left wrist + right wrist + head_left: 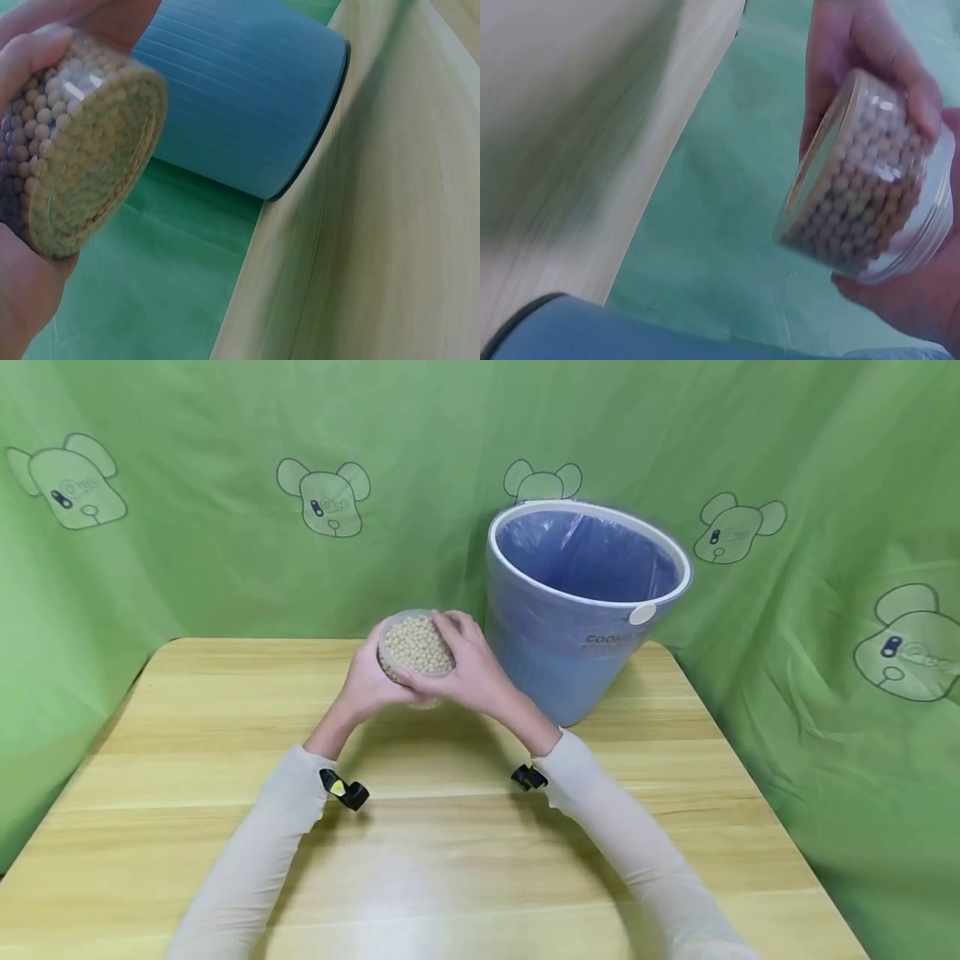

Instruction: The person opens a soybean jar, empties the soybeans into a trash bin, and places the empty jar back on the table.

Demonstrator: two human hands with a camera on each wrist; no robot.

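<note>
A clear round jar (416, 645) packed with small beige balls is held up above the far part of the table, left of the bin. My left hand (367, 683) grips it from the left side, thumb along the near side. From the right, my right hand (478, 670) holds the same jar with fingers over its far rim. In the left wrist view the flat base of the jar (101, 161) shows, raised off the tabletop. The balls in the jar (859, 187) leave a gap below its rim in the right wrist view.
A blue bin (570, 652) with a white rim and a plastic liner (592, 556) stands at the back right of the wooden table (420, 860). Green curtain (420, 443) with mouse-head drawings surrounds the back and sides. Each sleeve carries a black wrist camera (348, 792).
</note>
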